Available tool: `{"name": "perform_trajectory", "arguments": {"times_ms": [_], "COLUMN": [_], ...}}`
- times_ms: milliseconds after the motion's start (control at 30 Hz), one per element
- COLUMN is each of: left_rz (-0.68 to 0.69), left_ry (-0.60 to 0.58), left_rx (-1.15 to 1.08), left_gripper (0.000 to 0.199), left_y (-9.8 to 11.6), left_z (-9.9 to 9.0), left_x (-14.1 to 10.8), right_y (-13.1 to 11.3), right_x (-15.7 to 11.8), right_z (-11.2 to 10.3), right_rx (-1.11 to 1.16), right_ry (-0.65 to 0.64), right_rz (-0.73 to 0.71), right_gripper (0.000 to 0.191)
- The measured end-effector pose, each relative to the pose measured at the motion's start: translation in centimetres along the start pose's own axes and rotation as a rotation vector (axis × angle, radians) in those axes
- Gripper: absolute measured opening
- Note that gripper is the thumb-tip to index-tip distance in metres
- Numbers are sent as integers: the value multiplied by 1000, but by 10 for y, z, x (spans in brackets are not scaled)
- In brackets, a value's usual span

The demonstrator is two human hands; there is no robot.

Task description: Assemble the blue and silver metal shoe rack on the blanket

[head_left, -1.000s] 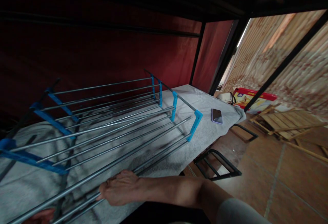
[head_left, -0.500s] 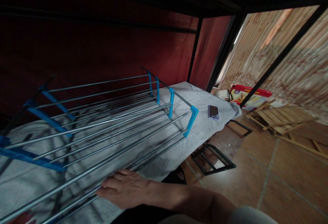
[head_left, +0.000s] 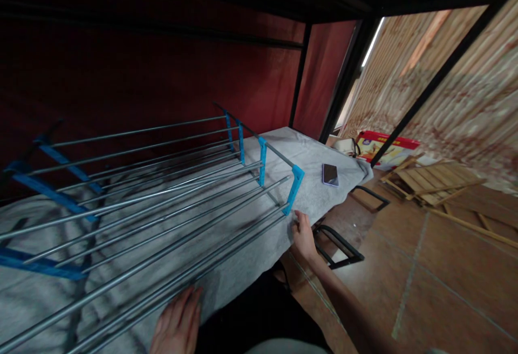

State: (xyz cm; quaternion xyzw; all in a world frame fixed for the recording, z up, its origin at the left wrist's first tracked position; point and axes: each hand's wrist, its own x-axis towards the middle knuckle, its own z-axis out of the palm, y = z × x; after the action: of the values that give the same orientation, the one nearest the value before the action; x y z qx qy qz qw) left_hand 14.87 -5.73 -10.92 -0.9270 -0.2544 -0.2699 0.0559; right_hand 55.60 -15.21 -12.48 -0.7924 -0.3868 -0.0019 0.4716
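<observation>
A drying rack (head_left: 174, 186) of grey metal rods and blue plastic brackets lies on a bed covered with a grey sheet (head_left: 238, 273). My left hand (head_left: 176, 321) is at the rack's near edge, fingers stretched out by the lower rods and not wrapped round them. Just below the rack's right corner bracket (head_left: 294, 189) is my right hand (head_left: 304, 238), its fingers slightly bent and holding nothing that I can see. One rod's end (head_left: 288, 179) stops short of that bracket, apart from it.
A phone (head_left: 330, 174) lies on the sheet to the right. Black bed-frame posts (head_left: 299, 79) and a red wall stand behind. On the tiled floor are a black metal frame (head_left: 340, 249), folded wooden slats (head_left: 437, 181) and a red-and-yellow box (head_left: 388, 149).
My right hand has left the near rods and moved right to the corner bracket. My left hand has come in from the lower left to the near edge. The view has shifted slightly.
</observation>
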Motion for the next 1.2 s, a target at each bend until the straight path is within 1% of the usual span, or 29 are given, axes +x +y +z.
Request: {"name": "perform_trajectory", "arguments": {"times_ms": [33,100,167,267,333,433,567,733,833,1000,1200], "left_rz": [-16,-105,-168,-241,-284,-315,-324,-245,-217,-219,-201], "left_ry": [-25,-102,-204,-346,-389,-400,-388,-301,-291,-335,-387], "left_rx": [37,78,70,-5,-42,-75,-130,-116,-127,-127,-116], "left_gripper": [39,42,43,44,45,45,44,48,48,48,49], "left_y": [0,-1,-3,-9,-13,-17,-21,-25,-26,-29,-31], "left_z": [12,32,45,51,51,48,49,51,50,49,54], "left_x": [12,34,48,59,62,66,67,65,64,60,54], "right_y": [3,7,8,7,5,1,-8,-16,-17,-15,-10], "right_x": [9,21,26,29,31,35,39,40,41,42,42], "right_z": [2,7,12,15,15,17,21,24,23,21,21], "right_rx": [-40,-113,-154,-169,-182,-212,-276,-359,-388,-390,-376], "right_ry": [-23,-92,-135,-158,-173,-197,-209,-219,-227,-243,-238], "right_rz": [-11,-33,-36,-24,-8,31,107,181,198,183,155], "right_gripper": [54,57,53,41,32,23,26,23,23,22,20]}}
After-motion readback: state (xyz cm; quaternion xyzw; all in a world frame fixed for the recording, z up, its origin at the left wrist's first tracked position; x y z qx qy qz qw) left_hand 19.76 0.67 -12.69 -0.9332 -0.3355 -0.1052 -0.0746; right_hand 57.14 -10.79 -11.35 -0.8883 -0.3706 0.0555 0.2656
